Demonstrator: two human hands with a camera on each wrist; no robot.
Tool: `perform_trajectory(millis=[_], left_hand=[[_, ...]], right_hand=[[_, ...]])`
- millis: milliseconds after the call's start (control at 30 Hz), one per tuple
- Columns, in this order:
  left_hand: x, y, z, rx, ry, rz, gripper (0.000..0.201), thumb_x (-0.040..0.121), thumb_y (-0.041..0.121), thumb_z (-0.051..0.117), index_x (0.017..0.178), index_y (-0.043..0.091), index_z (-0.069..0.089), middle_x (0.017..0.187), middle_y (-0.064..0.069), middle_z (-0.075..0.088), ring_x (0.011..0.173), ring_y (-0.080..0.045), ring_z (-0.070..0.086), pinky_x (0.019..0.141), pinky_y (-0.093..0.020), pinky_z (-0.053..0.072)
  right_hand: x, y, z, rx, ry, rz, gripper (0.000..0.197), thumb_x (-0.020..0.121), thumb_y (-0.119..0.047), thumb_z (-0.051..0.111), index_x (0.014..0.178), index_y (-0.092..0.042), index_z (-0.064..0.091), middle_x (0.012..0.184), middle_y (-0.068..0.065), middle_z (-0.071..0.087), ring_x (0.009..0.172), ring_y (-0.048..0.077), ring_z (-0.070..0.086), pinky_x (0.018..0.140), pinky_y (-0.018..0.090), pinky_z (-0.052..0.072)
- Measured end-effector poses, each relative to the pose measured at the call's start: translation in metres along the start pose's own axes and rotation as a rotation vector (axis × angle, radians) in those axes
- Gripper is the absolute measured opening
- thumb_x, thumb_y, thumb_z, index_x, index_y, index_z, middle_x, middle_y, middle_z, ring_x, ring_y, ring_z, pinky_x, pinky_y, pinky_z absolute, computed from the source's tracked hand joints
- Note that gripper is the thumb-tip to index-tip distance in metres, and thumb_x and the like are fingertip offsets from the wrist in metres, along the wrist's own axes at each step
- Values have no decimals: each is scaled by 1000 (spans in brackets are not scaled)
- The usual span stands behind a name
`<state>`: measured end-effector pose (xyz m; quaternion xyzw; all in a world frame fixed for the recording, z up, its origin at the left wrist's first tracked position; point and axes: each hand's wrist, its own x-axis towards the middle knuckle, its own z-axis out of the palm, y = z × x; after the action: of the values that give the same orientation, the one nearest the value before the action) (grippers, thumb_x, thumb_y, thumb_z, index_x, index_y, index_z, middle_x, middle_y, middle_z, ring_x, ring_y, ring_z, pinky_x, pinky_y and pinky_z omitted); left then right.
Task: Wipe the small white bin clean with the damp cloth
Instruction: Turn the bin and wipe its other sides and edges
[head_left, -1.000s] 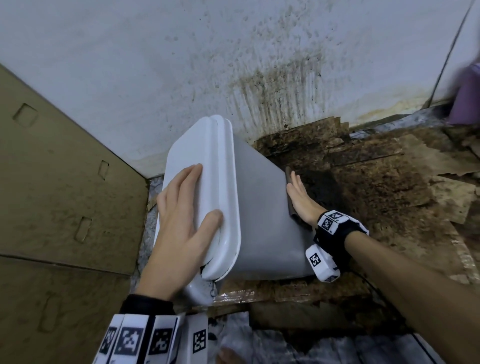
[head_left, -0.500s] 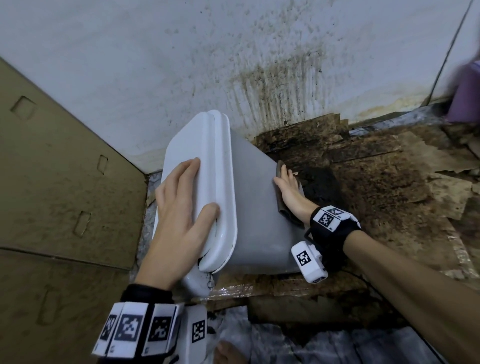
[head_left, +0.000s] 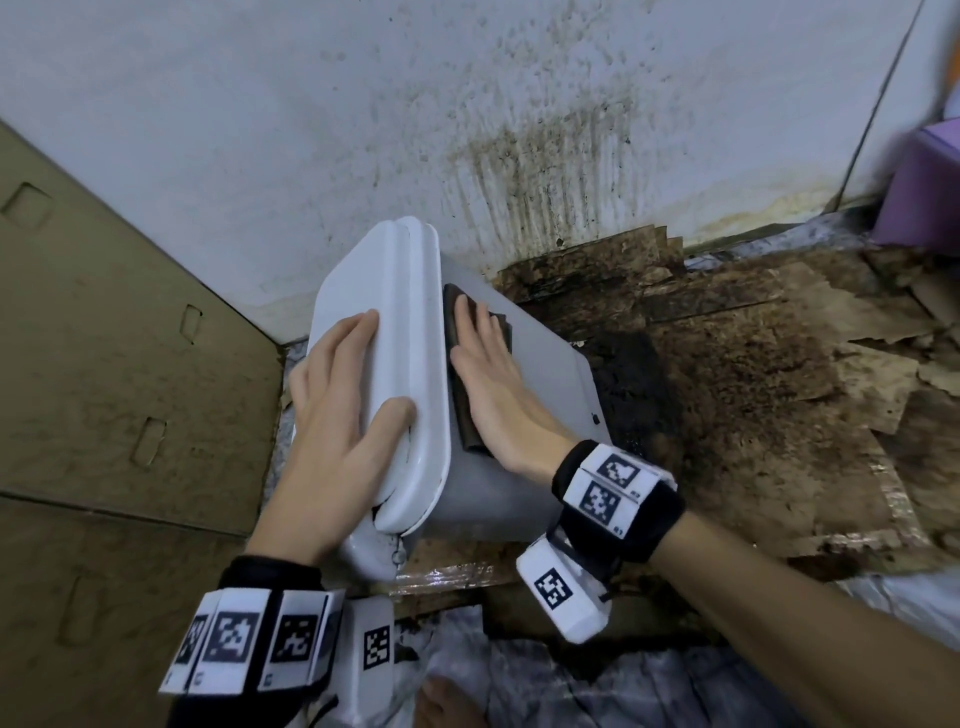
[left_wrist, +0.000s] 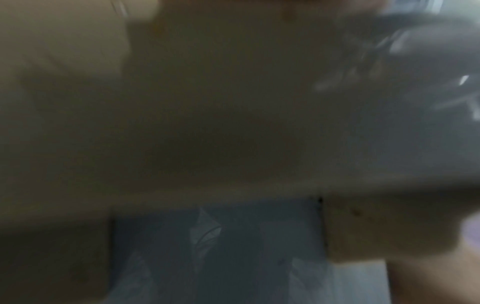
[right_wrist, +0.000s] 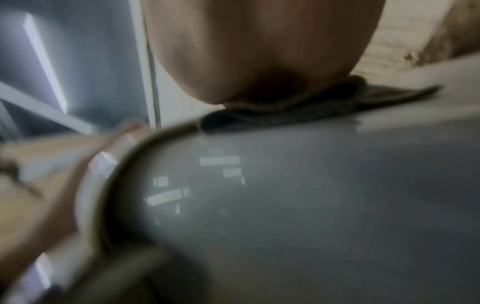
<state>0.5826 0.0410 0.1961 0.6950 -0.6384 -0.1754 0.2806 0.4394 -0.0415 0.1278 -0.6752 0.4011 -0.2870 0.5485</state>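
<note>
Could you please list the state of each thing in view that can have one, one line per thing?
Bin: tipped on its side, lid end toward the left hand.
Lid: shut against the bin.
Cloth: flat on the bin's upward side, next to the lid.
Left hand: flat on the lid, fingers straight.
Right hand: flat on the cloth, fingers straight.
Floor cardboard: stained dark, torn.
Wall: spattered with dark streaks.

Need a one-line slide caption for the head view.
Left hand steadies the tipped white bin while right hand presses the dark cloth flat.
</note>
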Motion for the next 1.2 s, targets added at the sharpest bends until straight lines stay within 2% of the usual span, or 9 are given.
perform_trajectory(millis=[133, 267, 433, 633, 733, 833, 933, 1033, 1200], left_hand=[[0, -1, 0, -8, -6, 6, 68, 91, 38, 48, 156, 33, 28, 153, 24, 26, 141, 2, 15, 110, -22, 16], [-1, -3, -3, -22, -5, -5, 68, 90, 37, 47, 156, 33, 28, 154, 23, 25, 139, 4, 15, 109, -23, 17], [-2, -1, -3, -39, -6, -19, 68, 90, 36, 48, 155, 33, 28, 154, 22, 26, 141, 0, 15, 112, -28, 18], [-1, 6, 0, -35, -14, -1, 69, 90, 39, 49, 155, 33, 28, 154, 23, 25, 144, -2, 14, 113, -28, 17], [0, 6, 0, -27, -15, 2, 69, 90, 38, 49, 156, 32, 28, 155, 22, 24, 145, -4, 13, 114, -27, 16], [0, 4, 0, -14, -12, -3, 69, 91, 38, 47, 157, 31, 27, 156, 21, 24, 145, -4, 13, 114, -27, 15], [0, 4, 0, -5, -14, -1, 70, 91, 39, 46, 157, 30, 27, 156, 20, 23, 145, -3, 12, 113, -27, 15], [1, 6, 2, 15, -15, 12, 71, 90, 43, 44, 157, 30, 26, 157, 18, 23, 145, -4, 13, 115, -29, 15], [2, 8, 4, 21, -4, 22, 70, 90, 39, 46, 157, 28, 28, 157, 17, 23, 145, -1, 12, 117, -30, 16]], right_hand=[[-8, 30, 3, -191, 117, -140, 55, 109, -42, 17, 159, -40, -6, 168, -15, -12, 152, -2, -14, 125, 36, -7], [-9, 59, 2, -168, 107, -167, 56, 110, -38, 20, 160, -36, -3, 169, -12, -9, 151, -4, -15, 126, 37, -10], [-14, 106, -7, -123, 165, -69, 56, 107, -39, 17, 161, -33, 1, 169, -13, -5, 152, -3, -11, 128, 37, -1], [-23, 139, -23, -87, 186, 166, 53, 111, -25, 19, 161, -27, 1, 168, -13, -5, 153, 1, -8, 127, 30, -3], [-22, 139, -23, -90, 205, 199, 53, 111, -20, 20, 161, -23, 4, 169, -9, 0, 151, 0, -4, 122, 20, -4], [-19, 135, -20, -95, 220, 218, 53, 111, -20, 20, 162, -23, 4, 169, -8, -1, 149, -2, -5, 118, 18, -4], [-14, 127, -14, -104, 248, 237, 56, 108, -30, 16, 162, -25, 2, 170, -6, 0, 155, 8, -4, 125, 30, -1], [-13, 104, -8, -37, 273, 247, 59, 103, -39, 13, 161, -33, 2, 170, -9, 0, 155, 8, -4, 126, 45, 1], [-18, 44, 3, 74, 251, 149, 54, 107, -41, 12, 160, -41, 4, 169, -13, -3, 154, 4, -5, 123, 37, -5]])
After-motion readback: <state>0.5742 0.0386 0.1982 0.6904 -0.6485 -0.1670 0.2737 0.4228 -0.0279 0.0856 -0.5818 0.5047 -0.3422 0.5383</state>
